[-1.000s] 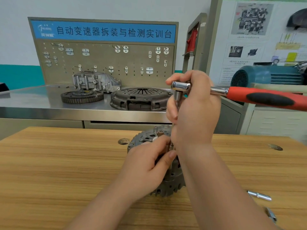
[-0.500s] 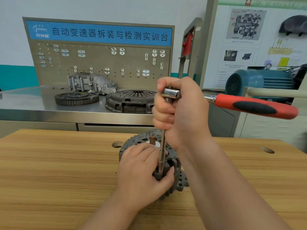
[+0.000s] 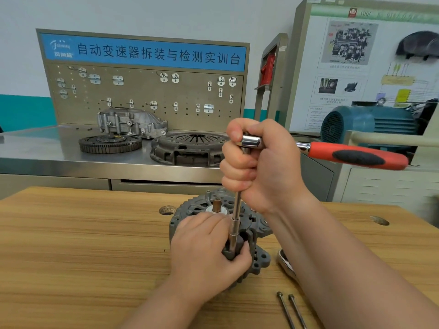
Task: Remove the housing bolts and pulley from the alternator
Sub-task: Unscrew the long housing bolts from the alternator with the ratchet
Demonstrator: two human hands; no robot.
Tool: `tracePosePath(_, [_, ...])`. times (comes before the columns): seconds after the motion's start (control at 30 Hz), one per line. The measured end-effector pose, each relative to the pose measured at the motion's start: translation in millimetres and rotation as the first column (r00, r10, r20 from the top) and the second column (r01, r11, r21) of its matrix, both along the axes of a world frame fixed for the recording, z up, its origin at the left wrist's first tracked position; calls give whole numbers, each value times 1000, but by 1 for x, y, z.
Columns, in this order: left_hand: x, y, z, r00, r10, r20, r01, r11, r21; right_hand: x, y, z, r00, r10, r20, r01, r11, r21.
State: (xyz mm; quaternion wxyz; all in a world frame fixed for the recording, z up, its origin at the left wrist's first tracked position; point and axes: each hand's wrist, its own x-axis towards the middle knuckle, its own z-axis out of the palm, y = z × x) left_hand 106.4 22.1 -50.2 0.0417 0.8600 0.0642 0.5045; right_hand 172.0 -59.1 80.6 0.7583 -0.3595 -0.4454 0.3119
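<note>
Now, right hand (image 3: 266, 167): fist closed round the ratchet (image 3: 251, 141) head, handle projecting to its right.
Extension (image 3: 236, 210): runs straight down from the fist into the alternator (image 3: 187, 210).
Left hand (image 3: 206, 252): below the fist, gripping the alternator housing beside the socket.
Loose bolts (image 3: 292, 312): two, on the bench (image 3: 83, 245), below-right of both grips.

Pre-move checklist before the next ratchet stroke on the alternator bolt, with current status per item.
1. Left hand grip on alternator, steadying it on the table: ok.
2. Right hand grip on ratchet, at its head: ok.
3. Extension close to upright over the housing: ok.
4. Socket fully seated on the bolt head: cannot tell, left fingers hide it.
5. Ratchet swing path free: cannot tell from one view.
6. Two long bolts lying on the table, apart from the alternator: ok.
</note>
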Motion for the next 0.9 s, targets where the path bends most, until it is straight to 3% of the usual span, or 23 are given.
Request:
tracePosePath(0.43, [2, 4, -2, 1000, 17, 2, -17, 1000, -19, 15, 7, 0, 970, 237, 58, -237, 971, -8])
tracePosePath(0.7, [4, 5, -1, 1000, 26, -9, -26, 1000, -5, 22, 19, 3, 855, 519, -5, -517, 851, -96])
tracePosePath(0.9, [2, 5, -1, 998, 30, -48, -31, 999, -11, 26, 14, -4, 883, 463, -78, -469, 881, -72])
